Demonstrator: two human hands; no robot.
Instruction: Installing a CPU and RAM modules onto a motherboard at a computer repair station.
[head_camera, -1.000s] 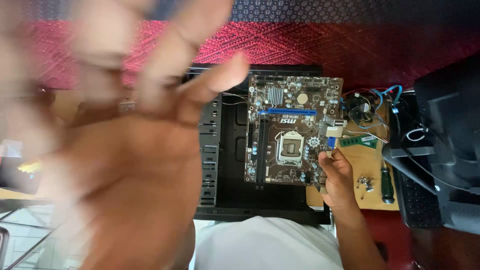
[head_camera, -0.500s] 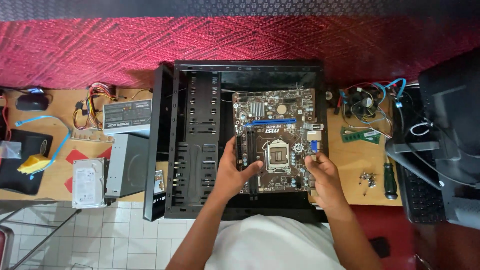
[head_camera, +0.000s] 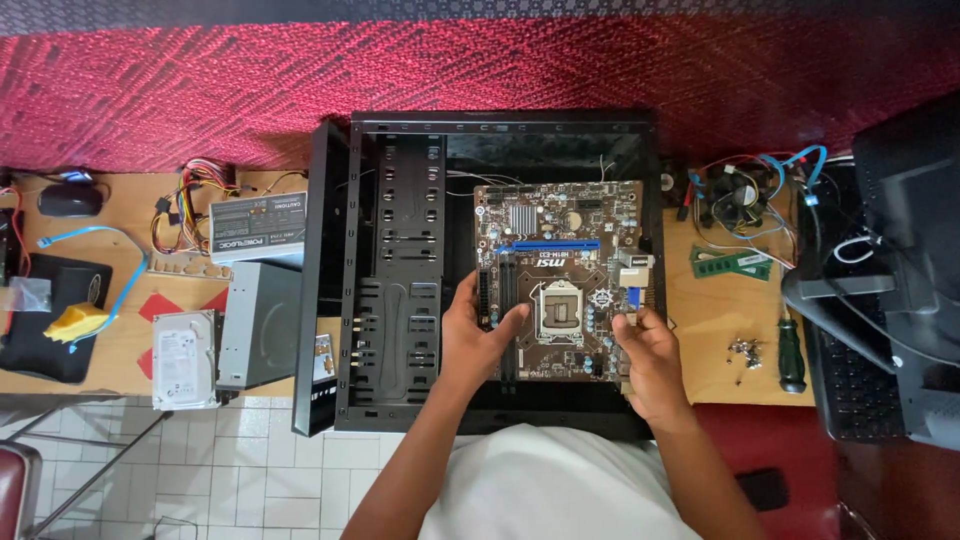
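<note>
While gripping the motherboard (head_camera: 560, 280) in the case (head_camera: 400, 290), both hands (head_camera: 480, 335), screwdriver (head_camera: 790, 350) and screws (head_camera: 745, 350) rightward.

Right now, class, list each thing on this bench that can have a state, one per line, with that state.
Case: lying flat, side open.
Motherboard: inside the case, held at both edges.
Left hand: gripping the board's left edge.
Right hand: gripping the board's right edge.
Processor socket: its clamp frame down; chip not discernible.
Power supply: out of the case, cables loose.
Hard drive: loose, flat.
Screwdriver: lying unused.
Cooler fan: detached, on the table.
</note>
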